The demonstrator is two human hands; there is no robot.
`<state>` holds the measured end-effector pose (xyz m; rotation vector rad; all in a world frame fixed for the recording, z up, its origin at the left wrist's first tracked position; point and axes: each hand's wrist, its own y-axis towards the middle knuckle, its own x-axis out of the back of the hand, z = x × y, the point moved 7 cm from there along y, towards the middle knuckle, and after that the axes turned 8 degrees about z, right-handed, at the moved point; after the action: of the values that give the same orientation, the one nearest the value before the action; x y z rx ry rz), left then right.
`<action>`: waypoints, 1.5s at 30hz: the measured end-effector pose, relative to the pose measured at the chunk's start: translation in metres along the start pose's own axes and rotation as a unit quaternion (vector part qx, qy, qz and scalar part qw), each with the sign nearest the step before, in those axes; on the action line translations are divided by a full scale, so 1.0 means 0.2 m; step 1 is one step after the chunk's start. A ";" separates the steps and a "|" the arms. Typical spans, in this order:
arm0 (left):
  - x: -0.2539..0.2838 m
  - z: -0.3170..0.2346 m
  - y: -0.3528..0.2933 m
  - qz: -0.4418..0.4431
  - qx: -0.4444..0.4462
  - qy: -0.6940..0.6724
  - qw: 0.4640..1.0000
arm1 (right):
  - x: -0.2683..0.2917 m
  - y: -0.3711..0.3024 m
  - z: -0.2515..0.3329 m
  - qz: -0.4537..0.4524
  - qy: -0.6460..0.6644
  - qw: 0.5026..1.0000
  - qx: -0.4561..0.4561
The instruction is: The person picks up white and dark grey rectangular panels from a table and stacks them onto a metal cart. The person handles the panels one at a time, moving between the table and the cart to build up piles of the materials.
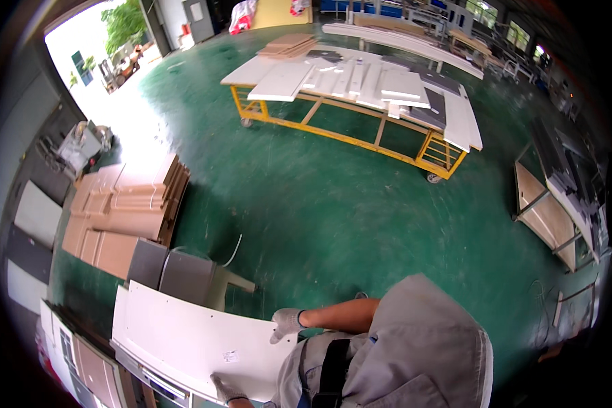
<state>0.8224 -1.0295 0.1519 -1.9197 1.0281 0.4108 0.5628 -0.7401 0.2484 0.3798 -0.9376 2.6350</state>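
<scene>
A long white panel (190,334) with small dark holes and a little label lies at the lower left, in front of my body. My right hand (286,325), in a light grey work glove, grips the panel's corner at its near right end. On the panel's lower edge is my left hand (228,389), gloved too, its fingers over the top face and the rest partly hidden at the frame's bottom. Under and behind the panel stand grey box-shaped pieces (187,275) and a pale support leg (234,282).
Flat brown cardboard packs (126,204) are stacked at the left. A yellow wheeled trolley (360,129) bearing white and dark boards stands far off. To the right is a rack (551,204) with dark panels. More panels (92,353) lean at the lower left. The floor (319,204) is green.
</scene>
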 end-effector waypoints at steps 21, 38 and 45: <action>-3.39 1.78 1.32 0.136 -0.071 0.520 0.840 | 1.24 -2.15 -2.03 -0.442 0.341 0.824 -0.099; -5.55 4.71 1.60 0.469 -0.024 0.683 0.560 | 1.60 -3.22 -3.58 -0.549 0.022 0.740 -0.388; -5.71 5.44 1.91 0.500 -0.011 0.610 0.615 | 2.04 -3.72 -4.34 -0.613 0.133 0.664 -0.406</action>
<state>-0.0420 0.3404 0.0630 -1.2331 3.0048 -0.4696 0.3505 0.4512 0.1588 0.2217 -1.0632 0.8670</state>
